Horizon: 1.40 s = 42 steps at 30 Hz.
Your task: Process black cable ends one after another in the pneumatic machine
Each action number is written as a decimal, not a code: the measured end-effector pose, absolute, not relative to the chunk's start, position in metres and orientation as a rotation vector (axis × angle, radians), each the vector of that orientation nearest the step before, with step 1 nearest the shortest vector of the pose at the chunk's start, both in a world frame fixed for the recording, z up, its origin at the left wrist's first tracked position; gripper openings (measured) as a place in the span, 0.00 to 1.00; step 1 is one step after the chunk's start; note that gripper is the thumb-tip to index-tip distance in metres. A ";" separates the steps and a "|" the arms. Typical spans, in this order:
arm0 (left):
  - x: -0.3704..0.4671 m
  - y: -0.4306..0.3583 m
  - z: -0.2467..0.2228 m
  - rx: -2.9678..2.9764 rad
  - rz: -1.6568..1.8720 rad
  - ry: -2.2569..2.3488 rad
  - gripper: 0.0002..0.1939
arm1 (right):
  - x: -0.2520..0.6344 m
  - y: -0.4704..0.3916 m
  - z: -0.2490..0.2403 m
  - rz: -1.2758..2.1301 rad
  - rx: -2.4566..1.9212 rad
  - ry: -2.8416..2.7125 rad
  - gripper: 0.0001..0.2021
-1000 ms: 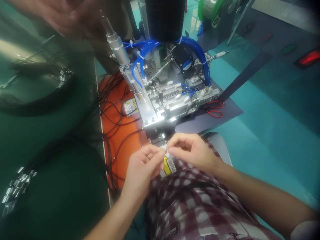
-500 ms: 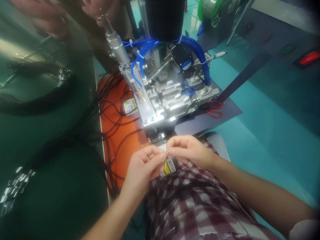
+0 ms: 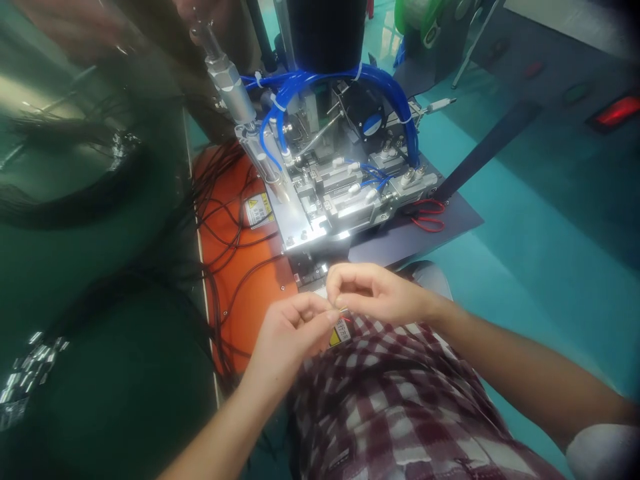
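Left hand (image 3: 290,333) and right hand (image 3: 373,293) meet fingertip to fingertip, both pinched shut on a thin wire end (image 3: 341,312) just below the fixture (image 3: 330,200). Wire not yet loaded; loose black wires (image 3: 220,227) lie waiting at left.

Between your left hand (image 3: 290,330) and right hand (image 3: 373,293), the small part pinched at the fingertips (image 3: 334,312) is too tiny to identify; only a glint and a red thread show. Your right hand covers most of the yellow warning sticker (image 3: 341,331), so its print cannot be read. The black cylinder (image 3: 325,33) above the metal fixture is cut off by the top edge. At upper left, another person's blurred hand (image 3: 75,30) is indistinct, and you cannot tell what it holds.
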<state>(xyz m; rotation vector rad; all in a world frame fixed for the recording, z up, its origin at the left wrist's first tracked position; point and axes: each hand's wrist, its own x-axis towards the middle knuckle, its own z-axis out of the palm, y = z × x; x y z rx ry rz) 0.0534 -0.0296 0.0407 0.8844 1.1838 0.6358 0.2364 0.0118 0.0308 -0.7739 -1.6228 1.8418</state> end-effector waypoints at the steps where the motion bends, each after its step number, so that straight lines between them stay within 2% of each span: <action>1: 0.054 -0.030 0.041 0.879 0.672 1.204 0.11 | 0.236 0.010 0.031 1.804 -0.833 -1.588 0.03; 6: 0.057 -0.030 0.043 0.829 0.792 1.264 0.12 | 0.226 -0.006 0.030 1.541 -1.145 -1.455 0.03; 13: 0.058 -0.032 0.039 0.841 0.839 1.269 0.12 | 0.213 -0.022 0.032 1.165 -1.234 -1.520 0.05; 20: 0.061 -0.039 0.032 0.935 0.980 1.327 0.07 | 0.210 -0.026 0.033 1.646 -1.303 -1.163 0.07; 29: 0.061 -0.038 0.031 0.907 0.931 1.281 0.09 | 0.210 -0.027 0.030 1.744 -1.267 -1.096 0.08; 32: 0.063 -0.038 0.034 0.866 0.942 1.284 0.10 | 0.210 -0.032 0.030 1.561 -1.340 -1.283 0.07; 35: 0.065 -0.040 0.038 0.978 0.935 1.350 0.10 | 0.212 -0.035 0.034 1.149 -1.366 -1.576 0.06; 37: 0.064 -0.042 0.039 1.094 0.949 1.423 0.09 | 0.212 -0.035 0.037 0.997 -1.356 -1.649 0.05; 39: 0.063 -0.042 0.039 1.125 0.958 1.424 0.08 | 0.212 -0.034 0.038 1.182 -1.344 -1.552 0.06; 42: 0.061 -0.040 0.038 0.961 0.916 1.301 0.10 | 0.213 -0.030 0.038 1.729 -1.218 -1.200 0.09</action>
